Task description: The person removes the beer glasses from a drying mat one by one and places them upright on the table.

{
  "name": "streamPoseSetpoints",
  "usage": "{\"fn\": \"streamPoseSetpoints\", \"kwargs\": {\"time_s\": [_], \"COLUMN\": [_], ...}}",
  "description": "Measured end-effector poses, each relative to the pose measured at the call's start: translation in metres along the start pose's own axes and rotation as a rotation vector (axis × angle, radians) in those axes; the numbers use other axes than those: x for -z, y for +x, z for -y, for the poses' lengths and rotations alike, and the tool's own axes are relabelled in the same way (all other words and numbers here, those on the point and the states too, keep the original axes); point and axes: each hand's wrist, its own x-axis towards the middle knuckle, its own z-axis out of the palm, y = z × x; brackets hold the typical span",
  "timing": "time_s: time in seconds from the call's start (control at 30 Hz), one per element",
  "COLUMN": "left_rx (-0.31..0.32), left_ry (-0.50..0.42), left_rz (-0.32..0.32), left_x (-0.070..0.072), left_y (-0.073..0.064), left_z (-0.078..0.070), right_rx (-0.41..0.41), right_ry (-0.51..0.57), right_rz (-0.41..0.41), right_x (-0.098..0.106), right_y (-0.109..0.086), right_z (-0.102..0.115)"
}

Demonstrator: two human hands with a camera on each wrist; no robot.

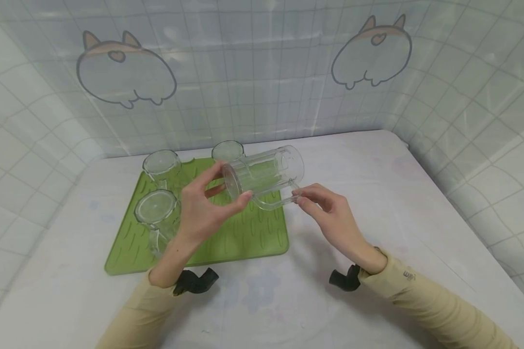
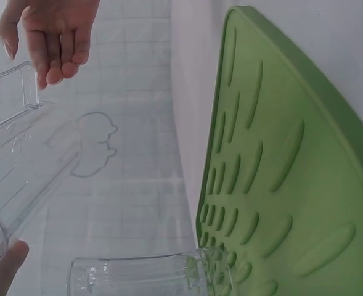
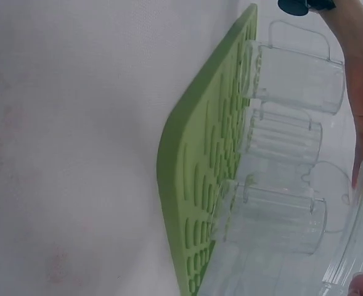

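A clear glass mug (image 1: 264, 172) is held on its side above a green drying mat (image 1: 244, 237), one end toward the left and the other toward the back right. My left hand (image 1: 201, 203) grips the left end between thumb and fingers. With thumb and fingertips, my right hand (image 1: 332, 213) pinches the handle, which hangs on the near side. The left wrist view has the mug's ribbed side (image 2: 33, 154) at its left, the left thumb at one end. In the right wrist view, part of the held mug (image 3: 354, 228) shows at the right edge.
Three more glass mugs stand on the mat: one at front left (image 1: 157, 208), one at back left (image 1: 161, 162) and one at the back (image 1: 228, 151), partly behind the held mug. A white cloth (image 1: 375, 194) covers the table; a tiled-pattern wall (image 1: 253, 97) rises behind.
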Motion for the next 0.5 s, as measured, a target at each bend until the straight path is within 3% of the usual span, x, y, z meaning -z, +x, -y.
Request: {"fn": "streamPoseSetpoints", "kwargs": {"time_s": [0.17, 0.4, 0.5], "left_rx": [0.011, 0.020, 0.017], "left_ry": [0.005, 0.017, 0.020], "left_rz": [0.049, 0.080, 0.099], "left_x": [0.000, -0.008, -0.012], "left_y": [-0.001, -0.003, -0.004], "left_z": [-0.009, 0.018, 0.023], "right_rx": [-0.033, -0.054, -0.056], "right_ry": [-0.006, -0.018, -0.007], "right_rz": [-0.013, -0.032, -0.037], "right_x": [0.002, 0.006, 0.009], "right_y": [0.000, -0.001, -0.001], "right_z": [-0.002, -0.003, -0.003]}}
